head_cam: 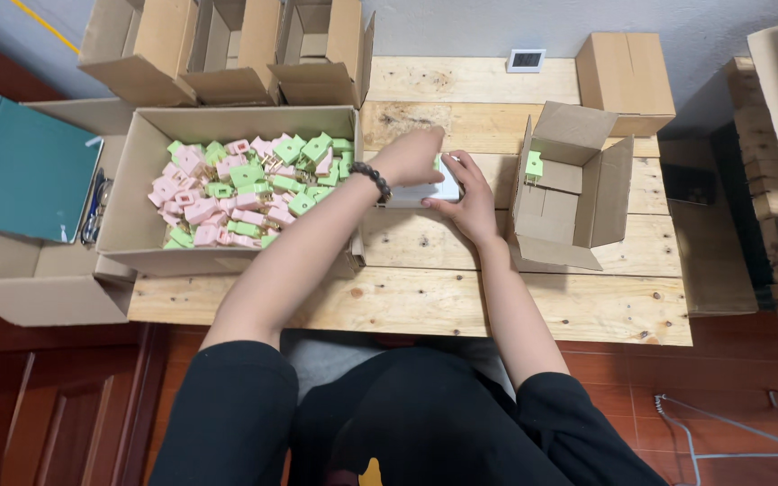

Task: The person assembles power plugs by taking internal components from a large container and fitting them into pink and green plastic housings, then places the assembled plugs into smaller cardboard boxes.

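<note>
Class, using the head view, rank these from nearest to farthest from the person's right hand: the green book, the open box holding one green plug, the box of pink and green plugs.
1. Open box, just right of the right hand.
2. Box of plugs, across to the left.
3. Green book, far left.

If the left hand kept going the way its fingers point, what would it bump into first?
The left hand points right, over the small white box. Past that, it would likely first meet the open cardboard box holding a green plug; depth is unclear.
</note>
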